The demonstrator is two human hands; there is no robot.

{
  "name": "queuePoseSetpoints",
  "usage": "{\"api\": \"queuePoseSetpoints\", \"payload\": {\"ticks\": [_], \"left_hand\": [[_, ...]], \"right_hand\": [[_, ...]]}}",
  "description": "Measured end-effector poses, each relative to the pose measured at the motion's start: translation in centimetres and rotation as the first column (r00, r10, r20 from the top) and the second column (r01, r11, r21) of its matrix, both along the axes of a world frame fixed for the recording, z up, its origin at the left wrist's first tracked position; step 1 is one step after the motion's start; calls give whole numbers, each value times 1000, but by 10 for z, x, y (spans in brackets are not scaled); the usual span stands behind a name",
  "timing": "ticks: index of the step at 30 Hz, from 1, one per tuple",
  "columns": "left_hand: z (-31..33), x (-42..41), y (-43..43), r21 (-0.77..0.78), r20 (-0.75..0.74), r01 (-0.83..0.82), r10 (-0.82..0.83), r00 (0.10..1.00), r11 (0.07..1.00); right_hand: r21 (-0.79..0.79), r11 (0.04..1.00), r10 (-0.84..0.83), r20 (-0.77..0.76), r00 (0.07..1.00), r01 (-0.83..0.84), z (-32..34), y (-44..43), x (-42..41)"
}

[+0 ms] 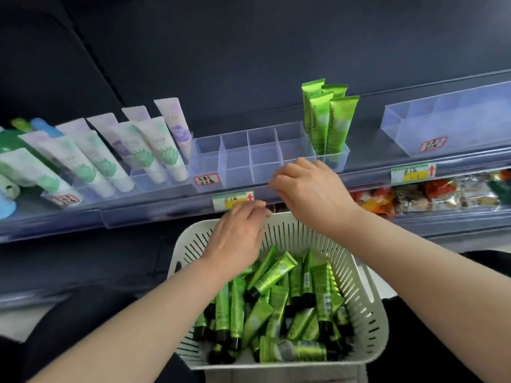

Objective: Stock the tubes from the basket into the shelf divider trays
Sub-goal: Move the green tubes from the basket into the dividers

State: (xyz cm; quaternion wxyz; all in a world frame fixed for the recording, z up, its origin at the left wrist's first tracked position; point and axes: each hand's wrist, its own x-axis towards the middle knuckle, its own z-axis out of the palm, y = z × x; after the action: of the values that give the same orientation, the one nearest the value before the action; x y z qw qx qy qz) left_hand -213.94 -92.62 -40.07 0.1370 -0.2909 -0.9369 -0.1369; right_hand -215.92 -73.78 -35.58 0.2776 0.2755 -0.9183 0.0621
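A white slotted basket (367,294) sits low in the middle, filled with several green tubes (272,275) with black caps. On the shelf above, a clear divider tray (235,164) has bare compartments and, at its right end, several green tubes standing upright (336,123). My left hand (235,236) hovers over the basket's far rim, fingers loosely curled, holding nothing I can see. My right hand (309,189) is in front of the tray's lower edge, fingers curled downward, nothing visible in it.
White tubes with green and purple prints (143,150) lean in a tray at the left. A second clear tray (448,128) sits at the right of the shelf. Packaged snacks (431,193) fill the shelf below. Price labels (233,201) line the shelf edge.
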Motion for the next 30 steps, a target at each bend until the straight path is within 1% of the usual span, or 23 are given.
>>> {"api": "queuePoseSetpoints", "payload": {"ticks": [3,4,6,9,12,14,16,18,21,23,24,25,26,28,30], "left_hand": [[-43,25,-18,-111,122,-31,44,992,993],[-52,30,-22,-148,174,-48,73,982,988],[-65,34,-28,-204,270,-93,147,952,975],[-77,33,-31,-264,345,-133,222,912,955],[-84,31,-30,-292,360,-152,255,897,944],[-87,28,-28,-293,369,-162,268,890,942],[-88,25,-24,-274,376,-156,255,891,949],[-90,24,-20,-265,373,-136,232,899,955],[-93,25,-17,-273,374,-121,222,901,954],[-95,26,-17,-277,367,-112,212,906,954],[-95,26,-18,-276,369,-109,209,906,955],[-96,27,-19,-275,374,-108,210,903,955],[-96,27,-20,-274,380,-110,213,900,955],[-95,27,-21,-277,387,-116,221,895,954],[-95,28,-21,-280,387,-118,224,894,953]], "right_hand": [[87,995,34,151,988,-47,-34,-20,13],[127,990,24,226,974,-54,-42,-25,17],[234,972,-60,387,920,-35,-56,-29,25],[339,940,-244,586,773,40,-77,-26,31],[379,918,-371,709,600,120,-92,-21,30],[416,896,-436,750,498,159,-103,-16,28],[455,874,-481,771,417,169,-115,-12,30],[476,863,-504,780,371,172,-124,-13,32],[499,826,-562,765,314,262,-137,-15,34],[542,789,-608,759,235,291,-144,-16,36],[554,782,-613,767,190,285,-147,-17,38],[562,782,-613,772,167,269,-150,-16,40],[565,785,-611,773,171,255,-149,-16,40],[557,793,-605,768,208,246,-141,-15,38],[512,819,-568,788,238,259,-133,-14,32]]}}
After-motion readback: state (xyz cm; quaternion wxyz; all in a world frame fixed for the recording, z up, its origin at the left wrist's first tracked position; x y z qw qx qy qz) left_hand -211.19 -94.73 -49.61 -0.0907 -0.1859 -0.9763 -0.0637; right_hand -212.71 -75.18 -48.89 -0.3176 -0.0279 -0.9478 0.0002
